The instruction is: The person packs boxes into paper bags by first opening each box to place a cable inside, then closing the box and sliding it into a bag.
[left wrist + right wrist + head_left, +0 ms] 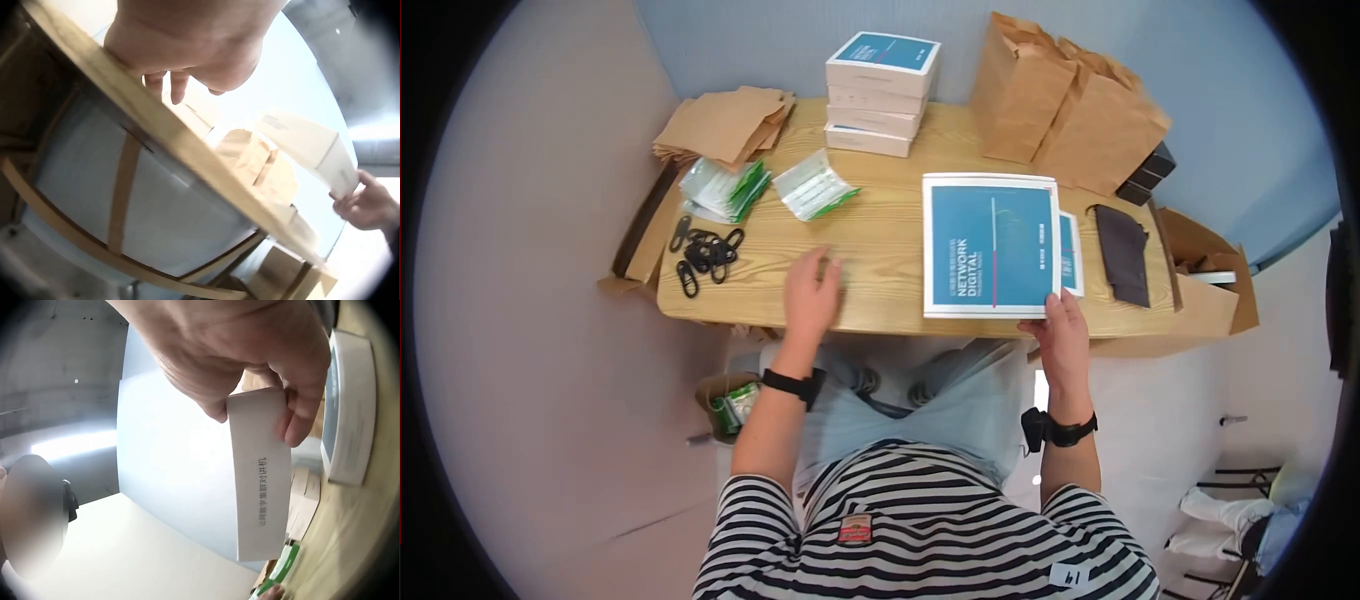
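My right hand (1060, 335) grips a white box (1000, 245) with a blue "NETWORK DIGITAL" lid by its near right corner. In the right wrist view the box's narrow white side (259, 481) with dark printed characters faces the camera, thumb and fingers on either side. Partly hidden under it, a second blue-topped box (1071, 255) lies on the table. My left hand (812, 295) hovers at the table's front edge with nothing in it, fingers loosely extended. Nearest to it are several black strap loops (705, 255) and a green-and-white packet (815, 186).
Several boxes (875, 90) are stacked at the back. Brown paper bags (1060, 100) stand at back right, flat ones (725, 122) lie at back left beside a pile of packets (725, 190). A dark pouch (1122, 255) and an open carton (1210, 290) are at the right.
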The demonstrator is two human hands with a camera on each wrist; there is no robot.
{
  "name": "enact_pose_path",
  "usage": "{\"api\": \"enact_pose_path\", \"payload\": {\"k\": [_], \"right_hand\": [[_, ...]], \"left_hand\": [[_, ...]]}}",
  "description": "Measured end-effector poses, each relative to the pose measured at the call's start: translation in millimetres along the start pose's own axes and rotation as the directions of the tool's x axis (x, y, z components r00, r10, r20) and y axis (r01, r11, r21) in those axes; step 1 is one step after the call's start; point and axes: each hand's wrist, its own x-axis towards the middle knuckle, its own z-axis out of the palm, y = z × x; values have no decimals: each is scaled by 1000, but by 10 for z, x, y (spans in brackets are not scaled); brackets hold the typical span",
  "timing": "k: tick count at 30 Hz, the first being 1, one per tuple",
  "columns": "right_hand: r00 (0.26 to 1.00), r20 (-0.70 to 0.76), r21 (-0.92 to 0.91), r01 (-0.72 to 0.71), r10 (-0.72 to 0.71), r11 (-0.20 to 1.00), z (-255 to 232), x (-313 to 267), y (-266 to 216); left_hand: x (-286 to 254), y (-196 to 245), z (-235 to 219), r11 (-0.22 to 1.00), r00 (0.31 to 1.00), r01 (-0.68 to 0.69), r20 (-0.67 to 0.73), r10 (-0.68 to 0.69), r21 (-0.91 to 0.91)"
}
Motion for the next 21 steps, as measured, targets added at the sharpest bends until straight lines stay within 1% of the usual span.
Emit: {"api": "enact_pose_path", "payload": {"k": [1, 2, 3, 4, 6, 7, 9, 10, 12, 13, 15, 16, 18, 19, 21], "right_hand": [[999, 42, 13, -19, 18, 1000, 94, -50, 84], [998, 47, 31, -33, 31, 999, 190, -72, 175], [995, 83, 30, -50, 48, 998, 277, -94, 268], [992, 112, 25, -66, 63, 997, 357, -128, 344], [991, 98, 48, -93, 88, 995, 514, -160, 440], [984, 126, -12, -128, 128, 992, 557, -147, 492], [964, 180, -110, -178, 195, 978, 564, -77, 631], [965, 179, -99, -175, 191, 980, 594, -63, 615], [945, 149, -192, -261, 291, 946, 644, -59, 570], [947, 145, -181, -260, 287, 949, 629, -23, 626], [983, 151, -325, -52, 106, 944, 574, 63, 790], [985, 140, -315, -55, 103, 947, 603, 57, 749], [989, 129, -229, -37, 68, 973, 661, 35, 589], [991, 116, -225, -43, 71, 973, 658, 62, 545], [969, 73, -128, -224, 235, 966, 623, 114, 494]], "left_hand": [[-128, 65, 56, 989, 997, 73, 10, -72, -128], [-266, 288, 5, 960, 993, 116, 63, -104, -256], [-398, 295, 40, 908, 987, 149, 115, -113, -391], [-535, 553, -19, 807, 966, 256, 178, -189, -532], [-682, 582, -3, 728, 962, 264, 231, -148, -633], [-703, 611, -30, 732, 960, 266, 241, -143, -627], [-701, 700, -113, 746, 927, 366, 284, -243, -557], [-690, 730, -146, 752, 929, 361, 285, -237, -551], [-688, 784, -192, 719, 914, 403, 290, -284, -566], [-690, 770, -189, 725, 915, 400, 295, -276, -560], [-710, 699, -149, 695, 918, 395, 274, -285, -601], [-724, 675, -127, 701, 918, 395, 283, -277, -593], [-750, 641, -63, 747, 944, 331, 216, -251, -577], [-751, 627, -41, 749, 942, 335, 228, -248, -572], [-777, 596, -5, 805, 952, 293, 232, -198, -517]]}}
